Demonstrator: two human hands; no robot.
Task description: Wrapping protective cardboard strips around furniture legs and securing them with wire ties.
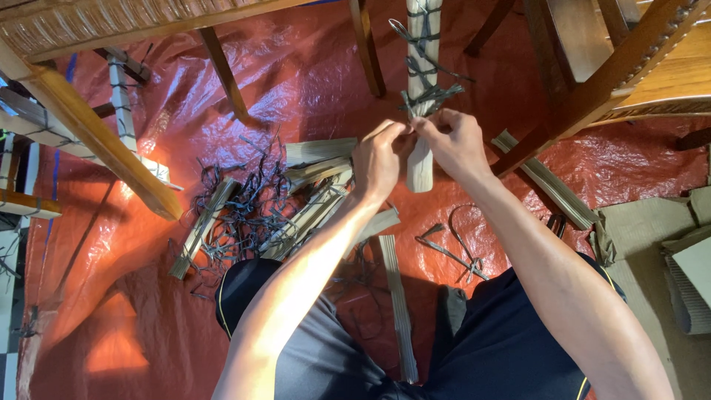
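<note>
A pale wooden chair leg (421,159), wrapped in cardboard and bound with dark plastic straps (429,95), hangs in front of me. My left hand (379,157) and my right hand (453,142) meet at the leg just under a knot of straps. The fingertips of both hands pinch a strap end against the wood. Below my arms lie my knees in dark shorts.
An orange tarp (133,311) covers the floor. Strips of cardboard (311,211) and a heap of cut black straps (241,204) lie on it. Wooden chair frames (96,133) stand at the left and upper right (615,70). Folded cardboard (689,274) lies at the right.
</note>
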